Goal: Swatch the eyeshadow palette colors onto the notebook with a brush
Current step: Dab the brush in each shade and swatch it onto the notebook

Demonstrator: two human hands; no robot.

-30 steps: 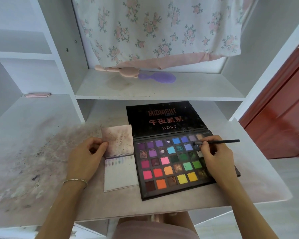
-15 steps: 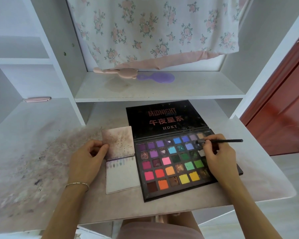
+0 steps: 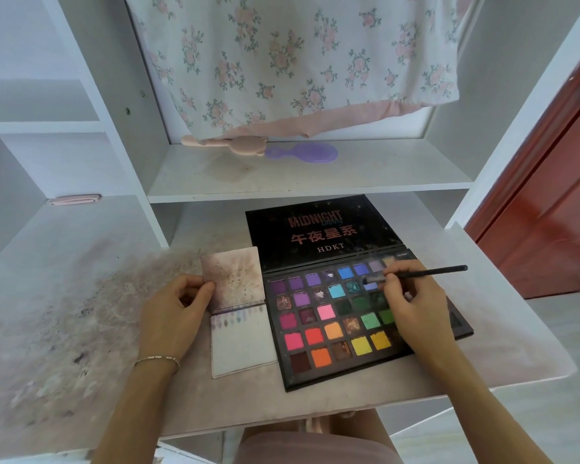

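An open black eyeshadow palette with several rows of coloured pans lies on the desk, its lid flat behind it. My right hand rests over the palette's right side, holding a thin black brush whose tip touches a blue pan in the upper rows. Left of the palette lies a small open notebook; a faint row of pale swatches runs along the top of its lower page. My left hand pinches the stained upper page's left edge.
The white desk is stained with powder on its left half. On the shelf behind lie a pink brush and a purple hairbrush. A floral cloth hangs above. A red door stands at right.
The brush tip has slid a little to the left across the upper pans. My left hand and the notebook hold the same place.
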